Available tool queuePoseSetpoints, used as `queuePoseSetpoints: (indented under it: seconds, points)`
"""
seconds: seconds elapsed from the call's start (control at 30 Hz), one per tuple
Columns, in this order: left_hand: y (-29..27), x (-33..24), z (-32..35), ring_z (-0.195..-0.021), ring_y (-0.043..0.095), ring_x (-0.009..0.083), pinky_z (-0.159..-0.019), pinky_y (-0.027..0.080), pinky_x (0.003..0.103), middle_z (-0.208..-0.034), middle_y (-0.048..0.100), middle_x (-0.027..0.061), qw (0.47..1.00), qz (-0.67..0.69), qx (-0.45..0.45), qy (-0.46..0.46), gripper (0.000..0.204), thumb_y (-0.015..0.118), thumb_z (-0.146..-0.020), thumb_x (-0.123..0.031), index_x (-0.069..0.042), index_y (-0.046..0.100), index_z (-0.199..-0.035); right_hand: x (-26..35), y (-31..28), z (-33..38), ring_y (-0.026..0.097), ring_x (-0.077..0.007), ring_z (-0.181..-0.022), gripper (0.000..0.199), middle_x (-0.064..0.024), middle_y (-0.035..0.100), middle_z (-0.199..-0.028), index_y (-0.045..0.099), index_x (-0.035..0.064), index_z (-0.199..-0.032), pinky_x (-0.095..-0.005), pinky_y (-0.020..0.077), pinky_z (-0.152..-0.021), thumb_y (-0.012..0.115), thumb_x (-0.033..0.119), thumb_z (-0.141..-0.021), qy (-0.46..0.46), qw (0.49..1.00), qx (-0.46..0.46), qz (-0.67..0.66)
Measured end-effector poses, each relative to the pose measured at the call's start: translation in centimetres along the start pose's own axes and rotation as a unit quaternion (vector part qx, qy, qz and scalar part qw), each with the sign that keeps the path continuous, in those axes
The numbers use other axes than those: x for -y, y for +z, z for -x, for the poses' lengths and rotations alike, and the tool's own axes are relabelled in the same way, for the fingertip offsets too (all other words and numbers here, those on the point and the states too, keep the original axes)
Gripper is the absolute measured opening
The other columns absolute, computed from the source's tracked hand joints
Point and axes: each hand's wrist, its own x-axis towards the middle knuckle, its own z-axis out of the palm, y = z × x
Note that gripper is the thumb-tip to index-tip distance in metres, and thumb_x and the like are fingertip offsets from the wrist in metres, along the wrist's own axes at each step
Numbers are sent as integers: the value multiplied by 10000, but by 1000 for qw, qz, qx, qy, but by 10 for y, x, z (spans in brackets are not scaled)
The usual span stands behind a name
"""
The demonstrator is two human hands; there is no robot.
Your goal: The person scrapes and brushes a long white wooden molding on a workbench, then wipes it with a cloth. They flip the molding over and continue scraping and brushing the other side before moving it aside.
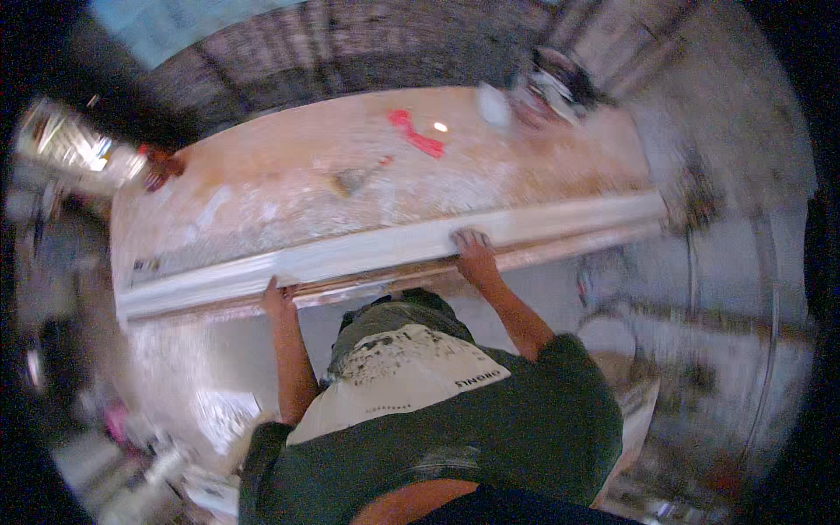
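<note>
A long white strip, like a moulding or narrow board (367, 251), lies along the near edge of a wooden worktable (289, 157). My left hand (279, 297) grips its near edge left of the middle, the thumb on top and the other fingers partly hidden. Farther right, my right hand (475, 252) is closed over the same strip, its fingers bent onto the upper face. Motion smears the picture, so fine detail of the strip does not show.
On the tabletop lie a bent red piece (416, 134), a small dull object (350, 180) and a pale round item (494, 106). A dark and white cluttered object (556, 87) stands at the far right. Something bright and shiny (83, 149) is beyond the left end.
</note>
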Motion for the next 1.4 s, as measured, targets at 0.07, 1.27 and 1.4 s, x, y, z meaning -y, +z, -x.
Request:
queuePoseSetpoints:
  seconds: [0.07,1.27,1.4]
  points:
    - [4,-9,1,-839,591,308,-580,541,357,-973,557,196,989,114,-88,-41,373,599,-802,-45,43,423,-1118,-8,-4,-2,477,-288,-1088,541,-95,526,-1132,529,104,-1163,-430,346,-961,678,178,-648,-39,999,12,1]
    - [-151,-252,153,-658,619,278,-535,522,366,-835,579,188,871,-149,-310,349,412,664,-672,-116,26,415,-967,149,-76,1,584,-371,-832,350,-195,606,-916,613,72,-998,-493,466,-733,614,349,-784,-290,937,98,-170]
    - [-195,-296,177,-710,599,273,-631,495,382,-811,563,184,876,-144,-288,359,422,672,-684,-158,5,415,-978,216,-78,21,587,-370,-813,336,-195,611,-894,622,64,-973,-487,468,-723,614,342,-785,-290,935,78,-188]
